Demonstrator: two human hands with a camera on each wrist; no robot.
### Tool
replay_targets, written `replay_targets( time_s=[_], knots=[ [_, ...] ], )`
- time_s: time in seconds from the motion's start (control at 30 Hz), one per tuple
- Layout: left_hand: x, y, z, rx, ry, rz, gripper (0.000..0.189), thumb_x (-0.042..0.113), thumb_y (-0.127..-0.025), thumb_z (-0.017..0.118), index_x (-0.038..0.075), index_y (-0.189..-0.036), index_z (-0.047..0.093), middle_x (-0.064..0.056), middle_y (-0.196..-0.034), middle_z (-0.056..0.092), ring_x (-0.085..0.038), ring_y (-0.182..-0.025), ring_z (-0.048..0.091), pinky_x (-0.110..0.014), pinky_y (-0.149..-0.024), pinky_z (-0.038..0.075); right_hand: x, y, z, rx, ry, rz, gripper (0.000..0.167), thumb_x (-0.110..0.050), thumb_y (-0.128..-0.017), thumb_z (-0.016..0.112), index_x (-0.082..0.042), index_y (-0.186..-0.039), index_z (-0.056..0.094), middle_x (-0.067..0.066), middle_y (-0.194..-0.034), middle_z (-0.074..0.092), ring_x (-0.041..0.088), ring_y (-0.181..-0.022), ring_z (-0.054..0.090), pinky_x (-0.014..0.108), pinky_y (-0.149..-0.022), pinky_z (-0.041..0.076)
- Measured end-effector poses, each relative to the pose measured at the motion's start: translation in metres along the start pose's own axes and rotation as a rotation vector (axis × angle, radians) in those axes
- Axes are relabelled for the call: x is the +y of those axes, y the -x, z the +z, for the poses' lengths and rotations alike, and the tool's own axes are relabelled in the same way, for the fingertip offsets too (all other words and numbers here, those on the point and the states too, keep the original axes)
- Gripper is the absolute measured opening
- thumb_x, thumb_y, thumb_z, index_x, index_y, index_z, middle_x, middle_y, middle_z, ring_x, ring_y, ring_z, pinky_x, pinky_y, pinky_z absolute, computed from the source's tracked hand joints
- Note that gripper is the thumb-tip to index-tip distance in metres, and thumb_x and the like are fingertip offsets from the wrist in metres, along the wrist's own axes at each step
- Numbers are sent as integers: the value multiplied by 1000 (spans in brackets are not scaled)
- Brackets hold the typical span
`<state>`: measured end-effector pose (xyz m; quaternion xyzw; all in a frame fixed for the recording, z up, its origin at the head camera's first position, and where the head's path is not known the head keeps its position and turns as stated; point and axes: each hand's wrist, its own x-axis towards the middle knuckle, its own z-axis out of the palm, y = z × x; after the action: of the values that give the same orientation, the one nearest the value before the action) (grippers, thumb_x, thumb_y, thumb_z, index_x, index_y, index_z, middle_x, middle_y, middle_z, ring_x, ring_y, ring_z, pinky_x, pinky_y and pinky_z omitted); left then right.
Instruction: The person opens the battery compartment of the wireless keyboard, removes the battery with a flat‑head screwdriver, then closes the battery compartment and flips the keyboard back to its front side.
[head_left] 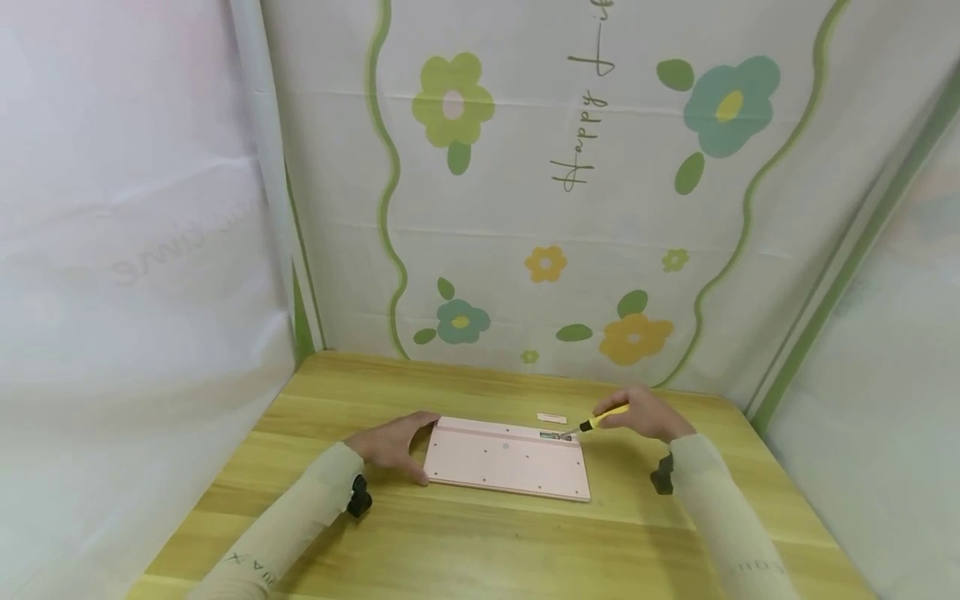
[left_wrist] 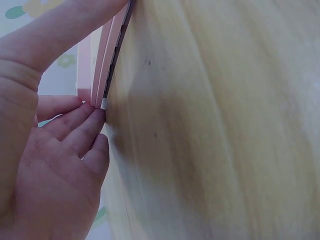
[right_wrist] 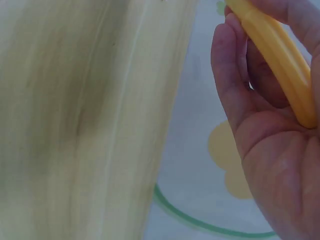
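Observation:
A pink keyboard [head_left: 502, 458] lies face down on the wooden table, small screws dotted over its underside. My left hand [head_left: 392, 446] holds its left end, thumb at the near corner and fingers at the far one; the left wrist view shows the fingertips against the keyboard's edge [left_wrist: 102, 65]. In my right hand [head_left: 643, 414] is a screwdriver [head_left: 606, 416] with a yellow handle and black collar. Its shaft slants down left, the tip at the open battery compartment [head_left: 555, 436]. The right wrist view shows the yellow handle [right_wrist: 280, 60] between thumb and fingers; the tip is outside that view.
Just behind the keyboard lies a small pale pink cover [head_left: 552, 417]. The wooden table [head_left: 450, 550] ends at a flower-printed curtain [head_left: 502, 208] at the back, and white curtains hang along both sides.

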<state>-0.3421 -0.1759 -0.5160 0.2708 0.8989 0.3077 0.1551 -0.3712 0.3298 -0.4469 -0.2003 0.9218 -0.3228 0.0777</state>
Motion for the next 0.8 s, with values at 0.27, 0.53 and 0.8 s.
replay_targets(
  time_s=[0.27, 0.53, 0.8],
  knots=[
    [2, 1, 1, 0, -19, -23, 118, 38, -74, 98, 3, -164, 31, -17, -171, 33, -39, -159, 32, -58, -128, 30, 25, 10, 12, 5, -246, 46, 25, -22, -96, 79, -5, -115, 79, 19, -128, 73, 31, -109, 74, 40, -91, 64],
    [9, 4, 1, -2, -12, -34, 117, 37, -75, 98, 4, -165, 31, -18, -171, 32, -40, -159, 31, -58, -128, 31, 37, 14, 21, 32, -343, 137, 32, -24, -98, 77, 1, -118, 78, 15, -122, 75, 22, -101, 76, 38, -91, 65],
    [8, 4, 1, 4, -21, -43, 116, 36, -75, 98, 5, -165, 31, -17, -171, 33, -40, -159, 31, -58, -128, 31, 41, 15, 23, 19, -426, 143, 34, -22, -101, 73, 7, -119, 76, 17, -122, 76, 26, -106, 77, 41, -93, 64]
  ],
)
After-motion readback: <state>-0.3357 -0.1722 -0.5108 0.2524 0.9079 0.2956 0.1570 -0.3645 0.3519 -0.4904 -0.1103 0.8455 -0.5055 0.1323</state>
